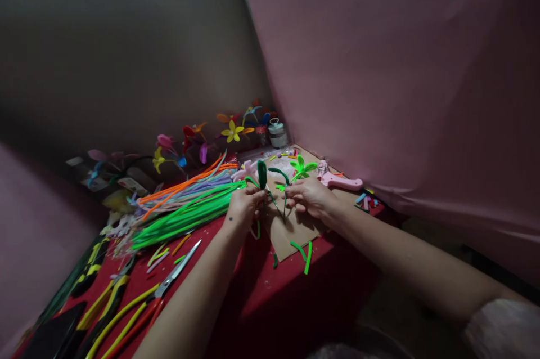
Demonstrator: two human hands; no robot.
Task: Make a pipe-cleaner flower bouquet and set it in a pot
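Observation:
My left hand is closed around a dark green pipe-cleaner loop that stands up above its fingers. My right hand pinches the thin dark green stem that arches between both hands. Both hands hover over a brown cardboard sheet on the red table. A bright green pipe-cleaner flower lies just beyond my right hand, and a pale pink flower shows behind my left.
A bundle of green, purple and orange pipe cleaners lies to the left. Scissors and yellow-handled pliers sit at the near left. A pink glue gun, a small jar and finished coloured flowers stand at the back. Short green offcuts lie on the cardboard's edge.

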